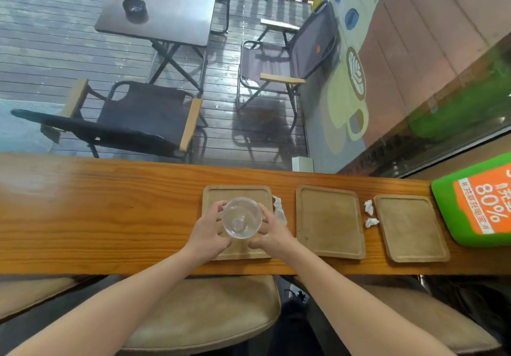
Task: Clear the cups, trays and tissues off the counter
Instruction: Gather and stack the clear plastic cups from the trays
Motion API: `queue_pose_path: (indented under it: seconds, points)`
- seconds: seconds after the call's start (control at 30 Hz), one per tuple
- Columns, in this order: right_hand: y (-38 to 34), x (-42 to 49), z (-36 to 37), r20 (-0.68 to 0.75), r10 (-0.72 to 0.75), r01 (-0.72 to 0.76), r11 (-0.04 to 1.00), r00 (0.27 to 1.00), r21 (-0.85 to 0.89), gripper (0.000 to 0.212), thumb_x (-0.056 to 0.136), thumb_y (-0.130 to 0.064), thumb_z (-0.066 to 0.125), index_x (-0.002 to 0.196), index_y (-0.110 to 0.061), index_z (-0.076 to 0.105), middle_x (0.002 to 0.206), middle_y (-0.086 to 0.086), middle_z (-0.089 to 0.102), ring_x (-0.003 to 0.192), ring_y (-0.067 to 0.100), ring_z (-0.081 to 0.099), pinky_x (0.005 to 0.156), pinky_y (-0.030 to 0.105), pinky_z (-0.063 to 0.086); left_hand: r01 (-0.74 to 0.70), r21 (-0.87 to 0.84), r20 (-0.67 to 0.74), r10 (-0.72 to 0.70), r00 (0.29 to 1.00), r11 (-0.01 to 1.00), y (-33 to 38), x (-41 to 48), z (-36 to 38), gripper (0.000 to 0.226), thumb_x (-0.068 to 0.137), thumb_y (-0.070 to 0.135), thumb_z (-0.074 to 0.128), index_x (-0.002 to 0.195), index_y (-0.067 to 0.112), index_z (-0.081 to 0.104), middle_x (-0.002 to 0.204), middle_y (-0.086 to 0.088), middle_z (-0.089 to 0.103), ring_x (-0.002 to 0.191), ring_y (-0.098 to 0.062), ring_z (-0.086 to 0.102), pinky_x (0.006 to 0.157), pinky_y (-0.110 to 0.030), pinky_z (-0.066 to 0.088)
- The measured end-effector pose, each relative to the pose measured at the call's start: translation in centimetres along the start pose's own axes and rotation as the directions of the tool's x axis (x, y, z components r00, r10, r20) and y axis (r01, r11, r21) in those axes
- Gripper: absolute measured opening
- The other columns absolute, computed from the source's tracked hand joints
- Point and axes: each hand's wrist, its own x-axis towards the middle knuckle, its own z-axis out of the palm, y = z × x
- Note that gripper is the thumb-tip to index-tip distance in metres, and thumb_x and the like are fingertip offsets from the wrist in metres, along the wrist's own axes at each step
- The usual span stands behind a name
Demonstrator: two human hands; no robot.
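A clear plastic cup (241, 220) stands upright over the left wooden tray (218, 193), seen from above. My left hand (206, 231) grips its left side and my right hand (273, 233) grips its right side. Two more wooden trays lie on the wooden counter (110, 217): a middle tray (329, 221) and a right tray (410, 228). A crumpled white tissue (279, 209) lies between the left and middle trays. Two smaller tissue wads (368, 206) (371, 222) sit between the middle and right trays.
A green and orange sign (481, 203) lies at the counter's right end. A cushioned stool (204, 314) stands below the near edge. Beyond the glass are folding chairs (132, 117) and a dark table (163, 9) with an ashtray.
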Motion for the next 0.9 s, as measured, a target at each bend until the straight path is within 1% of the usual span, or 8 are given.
queue_pose_path:
  seconds: [0.07, 0.17, 0.23, 0.33, 0.5, 0.63, 0.77, 0.9]
  points:
    - [0.1, 0.0, 0.4, 0.007, -0.007, 0.006, 0.998, 1.000, 0.061, 0.089, 0.075, -0.002, 0.079, 0.143, -0.042, 0.039, 0.135, -0.014, 0.051, 0.121, 0.010, 0.056, 0.077, 0.017, 0.055, -0.025, -0.025, 0.015, 0.025, 1.000, 0.999, 0.1, 0.1, 0.0, 0.080, 0.069, 0.022, 0.085, 0.118, 0.062, 0.038, 0.116, 0.033, 0.053, 0.110, 0.008, 0.054, 0.078, -0.009, 0.050]
    - [-0.4, -0.7, 0.4, -0.022, -0.014, 0.016, 0.996, 1.000, 0.091, 0.073, 0.077, -0.012, 0.083, 0.131, -0.043, 0.044, 0.120, -0.023, 0.052, 0.103, -0.002, 0.057, 0.061, 0.004, 0.048, -0.058, -0.055, 0.037, 0.060, 0.997, 0.997, 1.2, 0.0, -0.2, 0.074, 0.070, 0.027, 0.086, 0.122, 0.055, 0.041, 0.115, 0.034, 0.053, 0.110, 0.012, 0.052, 0.079, -0.010, 0.049]
    - [-1.0, -1.8, -0.2, -0.039, -0.025, 0.028, 0.996, 0.999, 0.085, 0.072, 0.077, -0.022, 0.084, 0.135, -0.036, 0.045, 0.121, -0.021, 0.053, 0.103, -0.001, 0.057, 0.068, 0.008, 0.050, -0.085, -0.075, 0.058, 0.089, 0.994, 0.994, 2.3, 0.0, -0.4, 0.072, 0.070, 0.027, 0.086, 0.125, 0.046, 0.043, 0.117, 0.032, 0.052, 0.110, 0.013, 0.052, 0.084, -0.015, 0.051]
    - [-1.8, -4.0, -2.1, -0.077, -0.055, 0.061, 0.995, 0.995, 0.079, 0.074, 0.074, -0.034, 0.086, 0.138, -0.032, 0.048, 0.130, -0.011, 0.056, 0.117, 0.011, 0.058, 0.095, 0.030, 0.050, -0.142, -0.110, 0.086, 0.151, 0.985, 0.984, 4.9, -0.2, -0.6, 0.071, 0.071, 0.023, 0.087, 0.123, 0.047, 0.045, 0.120, 0.023, 0.054, 0.113, 0.008, 0.053, 0.087, -0.020, 0.054]
    - [-2.1, -9.2, -6.7, -0.164, -0.140, 0.160, 0.980, 0.976, 0.117, 0.074, 0.067, -0.037, 0.089, 0.129, -0.028, 0.050, 0.127, -0.006, 0.057, 0.114, 0.013, 0.061, 0.095, 0.035, 0.055, -0.274, -0.116, 0.132, 0.288, 0.949, 0.955, 11.4, -0.7, 0.6, 0.080, 0.062, 0.040, 0.091, 0.131, 0.038, 0.049, 0.124, 0.015, 0.059, 0.114, -0.005, 0.057, 0.090, -0.031, 0.056]
    - [-0.4, -14.7, -10.7, -0.287, -0.214, 0.276, 0.941, 0.934, 0.197, 0.079, 0.060, -0.042, 0.092, 0.125, -0.033, 0.049, 0.123, -0.009, 0.059, 0.104, 0.003, 0.063, 0.078, 0.020, 0.052, -0.383, -0.134, 0.143, 0.400, 0.905, 0.914, 17.6, -2.4, 4.1, 0.082, 0.058, 0.031, 0.094, 0.126, 0.042, 0.049, 0.117, 0.014, 0.064, 0.105, 0.000, 0.062, 0.083, -0.025, 0.057]
    - [3.9, -21.6, -14.3, -0.449, -0.223, 0.361, 0.899, 0.865, 0.250, 0.092, 0.057, -0.044, 0.094, 0.134, -0.027, 0.047, 0.134, 0.003, 0.055, 0.119, 0.020, 0.060, 0.099, 0.045, 0.053, -0.443, -0.166, 0.197, 0.470, 0.860, 0.881, 23.2, -5.8, 10.0, 0.081, 0.062, 0.015, 0.092, 0.120, 0.049, 0.047, 0.119, 0.010, 0.061, 0.105, -0.010, 0.063, 0.082, -0.033, 0.060]
    - [9.6, -28.7, -16.6, -0.560, -0.183, 0.402, 0.867, 0.808, 0.295, 0.089, 0.065, -0.030, 0.094, 0.138, -0.024, 0.044, 0.131, 0.004, 0.058, 0.116, 0.019, 0.062, 0.097, 0.041, 0.055, -0.509, -0.182, 0.291, 0.540, 0.790, 0.842, 27.2, -9.6, 16.8, 0.080, 0.064, 0.017, 0.091, 0.123, 0.048, 0.047, 0.121, 0.013, 0.060, 0.105, -0.010, 0.063, 0.086, -0.036, 0.058]
